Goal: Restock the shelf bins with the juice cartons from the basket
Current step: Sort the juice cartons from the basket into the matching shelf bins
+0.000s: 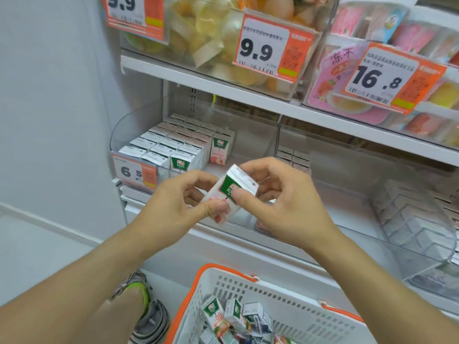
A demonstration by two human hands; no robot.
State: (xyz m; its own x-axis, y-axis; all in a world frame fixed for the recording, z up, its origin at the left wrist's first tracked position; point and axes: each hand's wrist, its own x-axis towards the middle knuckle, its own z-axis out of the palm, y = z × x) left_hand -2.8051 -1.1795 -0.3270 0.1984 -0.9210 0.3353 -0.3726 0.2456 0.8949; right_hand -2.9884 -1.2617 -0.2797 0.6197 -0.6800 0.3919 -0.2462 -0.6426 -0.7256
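Both hands hold one small white, green and pink juice carton (234, 186) in front of the middle shelf. My left hand (178, 204) pinches its lower end and my right hand (280, 202) grips its top, thumb on the green label. The clear shelf bin (119, 135) behind holds several rows of matching cartons (173, 150) on its left side. The white basket (250, 291) with orange rim sits below, with several loose cartons (236, 319) inside.
A second clear bin (409, 219) with cartons stands to the right. Price tags hang on the bins (135, 172). The shelf above carries bins of jelly cups (218, 33) and pink packs (372, 78). A grey wall is on the left, a shoe (146, 316) beside the basket.
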